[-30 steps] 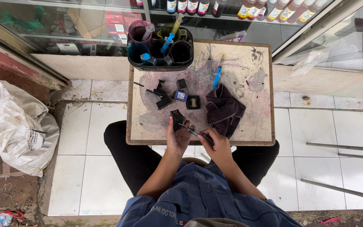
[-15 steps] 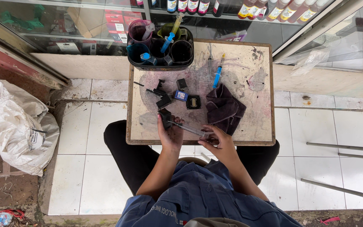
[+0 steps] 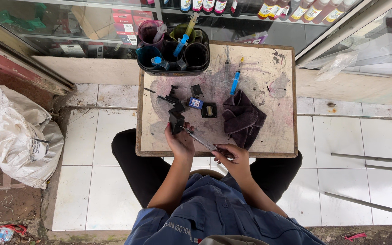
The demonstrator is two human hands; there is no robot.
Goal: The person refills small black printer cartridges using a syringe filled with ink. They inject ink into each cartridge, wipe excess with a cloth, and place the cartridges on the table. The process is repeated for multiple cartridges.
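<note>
Resting on the stained table (image 3: 268,136), a black ink cartridge (image 3: 176,122) is gripped by the left hand (image 3: 181,143). A syringe (image 3: 200,140) is pinched by the right hand (image 3: 233,159), its tip at the cartridge.

two hands: left hand (image 3: 181,143), right hand (image 3: 233,159). one stained table (image 3: 277,131), one black tray (image 3: 173,68) of about four cups at its far left, one dark cloth (image 3: 242,119) right. three syringes: in hand (image 3: 200,140), on table (image 3: 235,80), in tray (image 3: 184,37). one white sack (image 3: 19,136) far left.
</note>
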